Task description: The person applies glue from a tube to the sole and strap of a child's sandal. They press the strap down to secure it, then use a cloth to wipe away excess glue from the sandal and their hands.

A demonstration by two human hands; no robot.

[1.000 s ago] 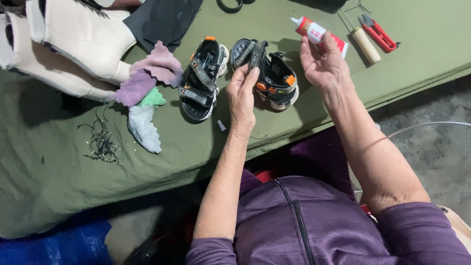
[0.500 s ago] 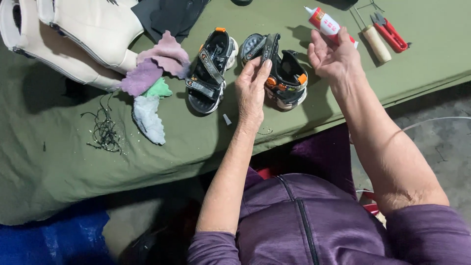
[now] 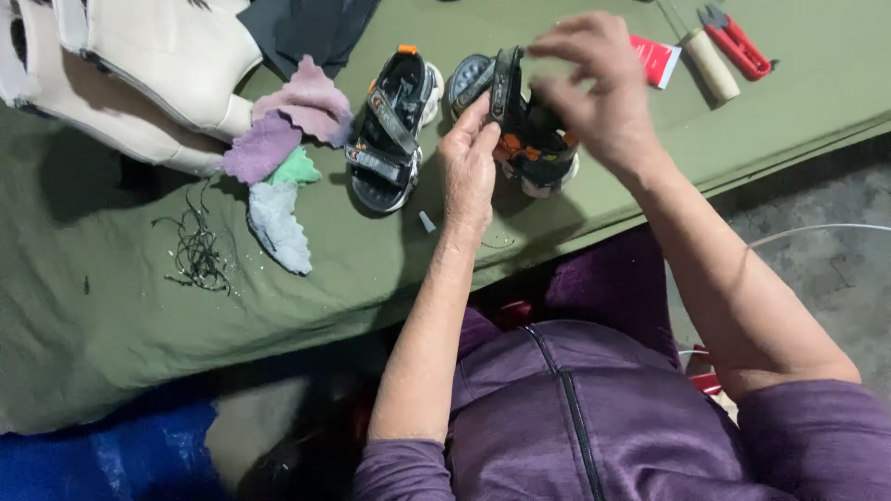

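Two small black sandals lie on the green-covered table [image 3: 111,315]. My left hand [image 3: 469,167] grips the near side of the right-hand black and orange sandal [image 3: 534,148], fingertips on its upright strap. Blurred with motion, my right hand [image 3: 594,88] is over the same sandal, its fingers pinched together at the top of that strap. The other sandal [image 3: 390,130], black with grey straps and an orange tab, lies untouched just left of my left hand. A red and white glue package [image 3: 657,60] shows behind my right hand.
Pink, purple, green and grey cloth scraps [image 3: 288,121] lie left of the sandals, with black thread clippings [image 3: 200,250] nearer the edge. A cream padded item [image 3: 139,65] and black fabric [image 3: 306,23] sit at the back. A wooden-handled tool [image 3: 710,65] and red cutters [image 3: 738,42] lie far right.
My right hand has left the glue package and come left onto the sandal's strap. My left hand has stayed on the sandal. The view has shifted slightly.
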